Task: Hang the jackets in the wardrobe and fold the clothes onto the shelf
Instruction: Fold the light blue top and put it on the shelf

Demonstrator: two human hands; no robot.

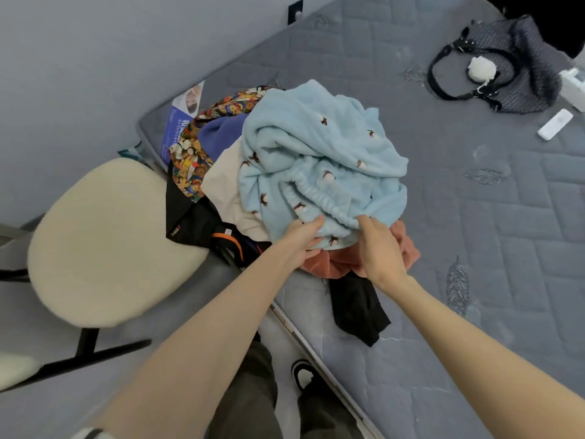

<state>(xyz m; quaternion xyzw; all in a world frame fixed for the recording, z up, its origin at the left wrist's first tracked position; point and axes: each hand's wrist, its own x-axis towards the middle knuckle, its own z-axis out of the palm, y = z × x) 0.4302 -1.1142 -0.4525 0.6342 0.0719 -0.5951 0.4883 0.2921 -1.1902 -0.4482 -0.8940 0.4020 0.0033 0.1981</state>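
Observation:
A heap of clothes lies at the corner of a grey quilted mattress (474, 217). On top sits a light blue fleece garment (319, 160) dotted with small brown motifs. My left hand (302, 237) and my right hand (381, 248) both grip its elastic waistband at the near edge of the heap. Under it show a cream garment (226, 191), a bear-print garment (190, 163), a blue one (221, 129), a black jacket with orange trim (205, 226), a rust-coloured piece (335, 264) and a black cloth (357, 308).
A cream swivel chair (107, 242) stands close to the left of the mattress. A dark handbag (506, 64) with a white pompom and a white remote (555, 124) lie at the far right of the mattress. My shoe (304, 375) is on the floor by the mattress edge.

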